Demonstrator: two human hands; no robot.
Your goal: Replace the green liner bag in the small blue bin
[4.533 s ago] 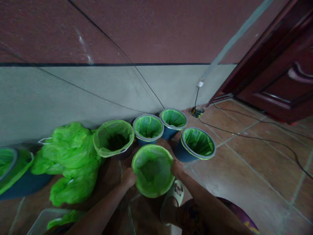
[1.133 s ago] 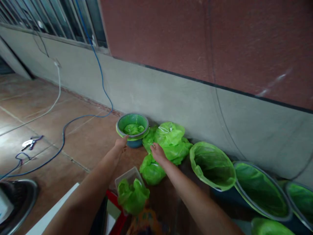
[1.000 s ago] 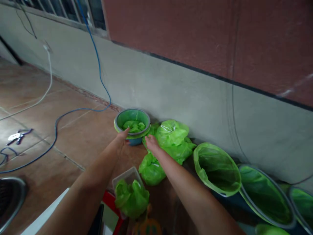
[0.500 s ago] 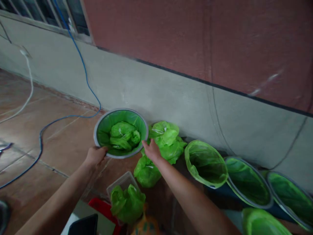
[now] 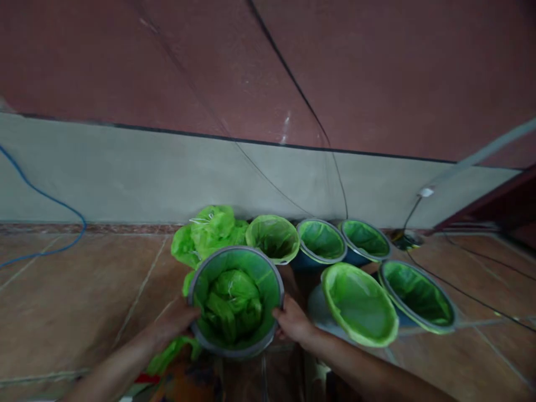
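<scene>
A round bin [image 5: 275,272] with a grey rim and a green plastic liner is gripped between my two hands. My left hand [image 5: 187,317] is closed on the left side of its rim, and my right hand [image 5: 291,319] is closed on the right side. Inside it lies a tied green plastic bag [image 5: 234,298], its contents hidden. Behind the bin, tied green bags [image 5: 211,229] are heaped against the wall. To the right of my right hand stands a pale bin [image 5: 360,307] with a green liner folded over its rim.
Several more green-lined bins stand along the wall, among them one with a pale green rim [image 5: 274,234] and one with a grey rim [image 5: 419,296]. A blue cable [image 5: 46,195] runs down the left wall; a dark cable [image 5: 469,301] crosses the floor at right.
The bin has come away from beside the wall on the left, carried rightward and toward me in both hands. My view has swung right, bringing more lined bins into sight.
</scene>
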